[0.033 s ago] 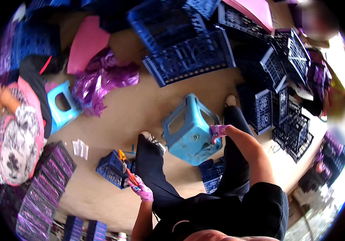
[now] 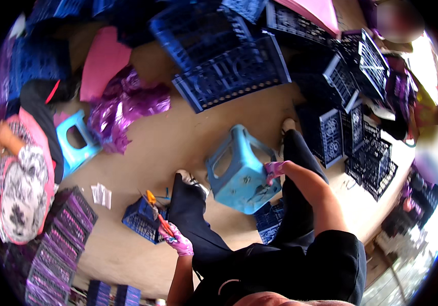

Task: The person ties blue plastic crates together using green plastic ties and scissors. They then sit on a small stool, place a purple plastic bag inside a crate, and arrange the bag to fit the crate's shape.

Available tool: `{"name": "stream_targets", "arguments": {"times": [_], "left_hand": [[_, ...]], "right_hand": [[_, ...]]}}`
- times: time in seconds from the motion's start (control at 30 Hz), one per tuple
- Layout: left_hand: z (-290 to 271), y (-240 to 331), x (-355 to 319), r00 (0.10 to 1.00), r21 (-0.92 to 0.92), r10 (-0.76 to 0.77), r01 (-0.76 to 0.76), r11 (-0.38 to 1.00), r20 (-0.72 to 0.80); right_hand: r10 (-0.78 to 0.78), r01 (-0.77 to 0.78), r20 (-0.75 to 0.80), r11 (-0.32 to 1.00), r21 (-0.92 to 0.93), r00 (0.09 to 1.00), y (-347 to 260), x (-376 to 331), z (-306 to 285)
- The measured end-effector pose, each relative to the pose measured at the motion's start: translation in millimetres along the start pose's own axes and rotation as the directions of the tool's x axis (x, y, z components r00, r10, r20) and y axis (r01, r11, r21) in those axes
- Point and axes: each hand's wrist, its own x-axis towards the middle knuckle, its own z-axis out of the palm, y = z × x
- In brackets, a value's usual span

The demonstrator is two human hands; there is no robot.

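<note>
Our right hand (image 2: 275,169) closes its fingers on the edge of the blue stool (image 2: 242,171), tilted on the floor between our legs, while our left hand (image 2: 177,240) pinches orange-handled scissors (image 2: 158,214) beside a small blue crate (image 2: 141,219).

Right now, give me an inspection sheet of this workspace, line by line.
Surface: tan floor, bare in the middle.
Job's things: light blue plastic stool, tilted between the person's legs; orange-handled tool; small blue crate on the floor beside it.
Clutter: purple foil heap; pink sheet; white paper scraps; second blue stool.
Grippers: right hand, pink-gloved, grips the stool's edge; left hand, pink-gloved, holds the tool.
Cables: nothing seen.
Surroundings: dark blue crates piled around; purple crates at lower left; a co-worker crouched at left.
</note>
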Motion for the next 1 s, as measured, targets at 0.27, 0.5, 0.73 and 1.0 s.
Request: {"name": "stream_targets", "arguments": {"times": [0.27,0.5,0.73,1.0], "left_hand": [[75,21,49,0.952,0.026,0.299,-0.301,0.953,0.067],[90,-61,38,0.808,0.259,0.567,-0.520,0.814,-0.159],[86,-22,6,0.855,-0.160,0.514,-0.499,0.852,0.073],[84,9,-51,0.821,-0.615,0.423,-0.115,0.780,0.383]], "right_hand": [[-0.100,0.175,0.198,0.896,-0.408,0.975,30,125,141],[-0.187,0.113,-0.101,0.861,-0.496,0.977,-12,122,89],[-0.475,0.592,-0.844,0.764,-0.257,0.247,-137,59,-4],[-0.622,0.833,-0.753,0.520,-0.189,0.217,-165,-66,85]]}}
